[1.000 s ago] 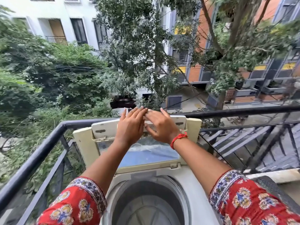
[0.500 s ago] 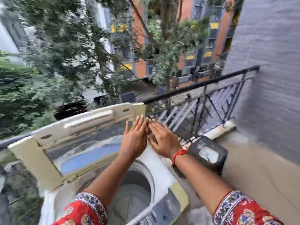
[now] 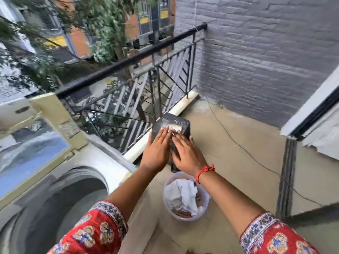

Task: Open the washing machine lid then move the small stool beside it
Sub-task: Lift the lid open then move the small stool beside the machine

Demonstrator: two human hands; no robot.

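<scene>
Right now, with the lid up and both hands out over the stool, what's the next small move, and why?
Probably lower both hands and close them on the stool's sides. The washing machine lid already stands open, so that step looks done. The left hand and right hand are flat and open over the small dark stool, gripping nothing; whether they touch it is unclear. It stands by the railing, unmoved.

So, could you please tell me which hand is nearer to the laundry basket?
Right. The right hand is directly above the laundry basket; the left hand sits further left, toward the washing machine.
</scene>
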